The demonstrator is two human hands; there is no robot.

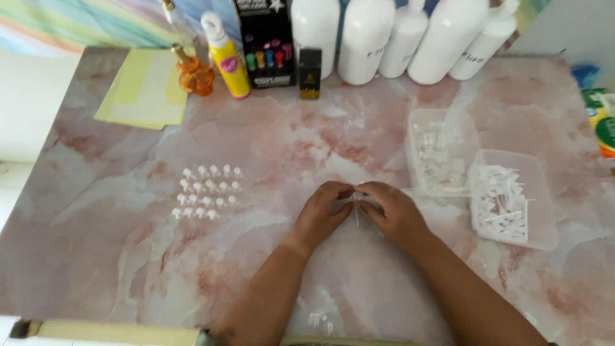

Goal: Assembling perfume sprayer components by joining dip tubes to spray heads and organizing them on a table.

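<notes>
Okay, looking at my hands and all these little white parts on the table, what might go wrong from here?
1. Both hands, left hand and right hand, pinch one small white piece with a thin tube; it may slip or bend.
2. The rows of small white caps stand loose beside the left forearm; a sweep could topple them.
3. The clear tray of tubed parts sits close to the right arm and could get nudged.
</notes>
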